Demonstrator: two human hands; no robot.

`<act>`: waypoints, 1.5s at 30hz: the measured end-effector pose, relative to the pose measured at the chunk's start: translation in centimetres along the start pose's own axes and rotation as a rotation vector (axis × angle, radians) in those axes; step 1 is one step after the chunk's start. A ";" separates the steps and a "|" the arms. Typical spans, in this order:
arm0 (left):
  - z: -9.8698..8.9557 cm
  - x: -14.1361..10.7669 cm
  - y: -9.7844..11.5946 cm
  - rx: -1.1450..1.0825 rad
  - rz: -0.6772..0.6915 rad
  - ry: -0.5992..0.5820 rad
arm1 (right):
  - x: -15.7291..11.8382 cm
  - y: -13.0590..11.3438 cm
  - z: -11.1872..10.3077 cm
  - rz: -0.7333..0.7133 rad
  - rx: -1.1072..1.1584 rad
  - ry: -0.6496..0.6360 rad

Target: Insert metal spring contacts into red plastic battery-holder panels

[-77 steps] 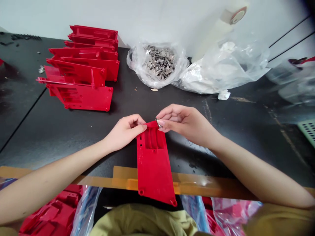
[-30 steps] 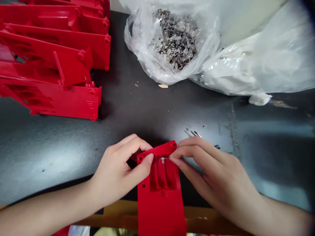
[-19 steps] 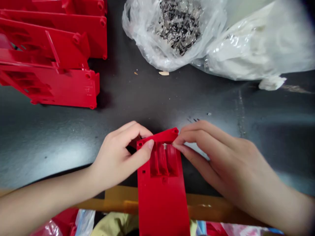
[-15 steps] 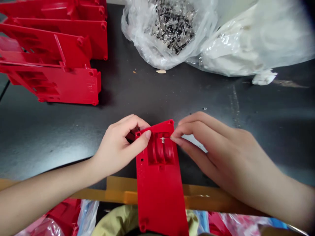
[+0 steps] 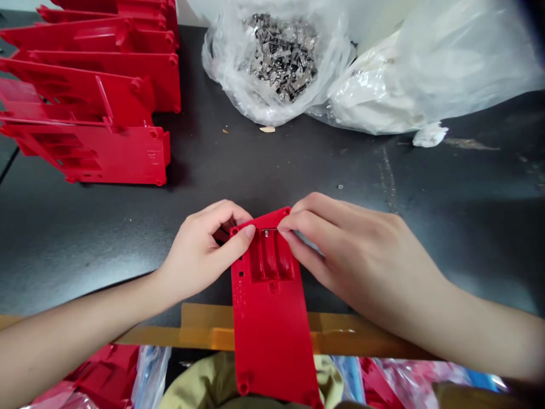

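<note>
Holding: a red plastic panel (image 5: 272, 324) is held up off the black tabletop (image 5: 323, 170) by both hands at its far end.

Left grip: the left hand (image 5: 204, 244) is curled, with its thumb pressed on the panel's far left corner and its fingers tucked behind that end.

Right grip: the right hand (image 5: 353, 250) is closed into a pinch, with its fingertips (image 5: 284, 222) pressed together on the panel's far edge, just beside a small silver clip (image 5: 267, 230).

Clip: it sits at the top of the ribbed recess (image 5: 271, 258) in the panel. It is too small to tell whether the fingers touch it.

Panel axis: the long axis runs toward and away from the person, tilted slightly, with the far end leaning to the left. The recessed end points away from the person.

Panel place: it lies mid-width at the tabletop's near edge, and its end with two round bosses overhangs that edge, past amber tape (image 5: 204, 318).

Far left: a stack of red panels (image 5: 97, 153) stands in overlapping rows near the tabletop's far left corner.

Far middle: a clear plastic bag (image 5: 225, 74) holds a heap of silver metal clips (image 5: 281, 54), with a pale wood chip (image 5: 267, 129) just beside it.

Far right: a white plastic bag (image 5: 374, 102) lies against the clear one, touching it.

Below the edge: red parts in plastic (image 5: 106, 372) and olive fabric (image 5: 204, 383) show.
</note>
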State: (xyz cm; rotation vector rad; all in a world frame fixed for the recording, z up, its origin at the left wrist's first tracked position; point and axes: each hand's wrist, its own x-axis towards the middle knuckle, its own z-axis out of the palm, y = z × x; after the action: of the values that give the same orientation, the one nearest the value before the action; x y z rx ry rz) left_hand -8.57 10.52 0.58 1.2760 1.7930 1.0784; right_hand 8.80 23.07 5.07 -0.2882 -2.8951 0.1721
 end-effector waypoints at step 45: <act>0.1 0.5 0.5 -0.130 -0.138 -0.026 | -6.5 4.3 -2.2 0.820 0.336 0.000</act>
State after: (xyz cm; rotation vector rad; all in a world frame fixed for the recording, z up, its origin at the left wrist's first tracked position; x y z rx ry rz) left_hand -8.43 11.15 1.00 1.0683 1.7351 1.0767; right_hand 16.33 26.12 5.20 -1.3692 -2.5001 0.7660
